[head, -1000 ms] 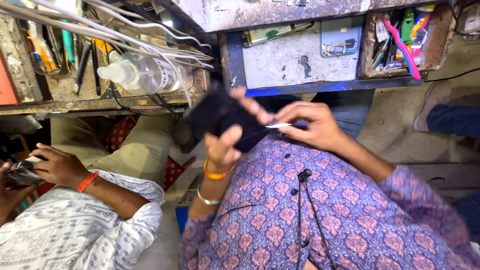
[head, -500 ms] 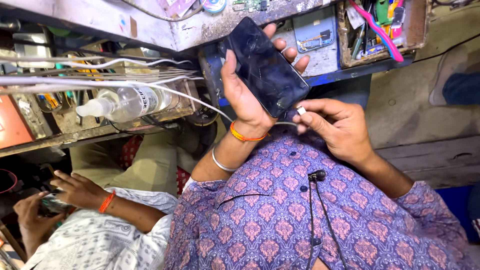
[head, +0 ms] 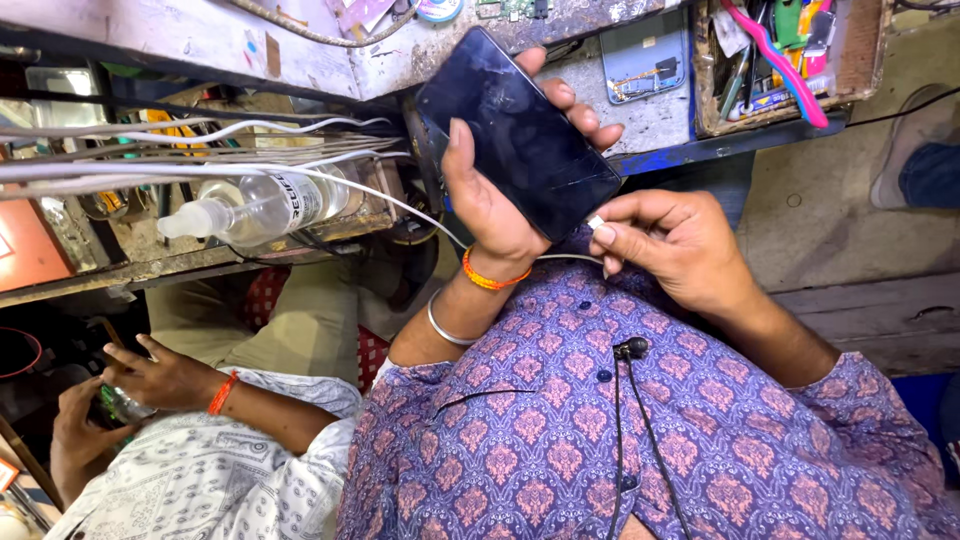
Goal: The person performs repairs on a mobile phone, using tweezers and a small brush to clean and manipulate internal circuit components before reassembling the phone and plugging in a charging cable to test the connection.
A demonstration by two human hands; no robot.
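My left hand (head: 490, 215) grips a black smartphone (head: 520, 130) with a dark, scratched screen, thumb on its left edge and fingers wrapped around the right. An orange thread band and a silver bangle circle that wrist. My right hand (head: 670, 245) pinches the small white plug (head: 597, 224) of a white cable (head: 400, 205) against the phone's lower corner. Whether the plug is seated in the port cannot be told. My purple patterned shirt with a clipped black microphone (head: 630, 348) fills the bottom.
A clear spray bottle (head: 260, 205) lies on a cluttered shelf among white cables. A wooden tray (head: 870, 60) of tools and a phone back panel (head: 645, 55) sit on the worn bench. A co-worker's hands (head: 160, 375) hold a small device at lower left.
My left hand has lifted the phone up toward the bench and turned its screen to me. My right hand has brought the white plug to the phone's lower corner.
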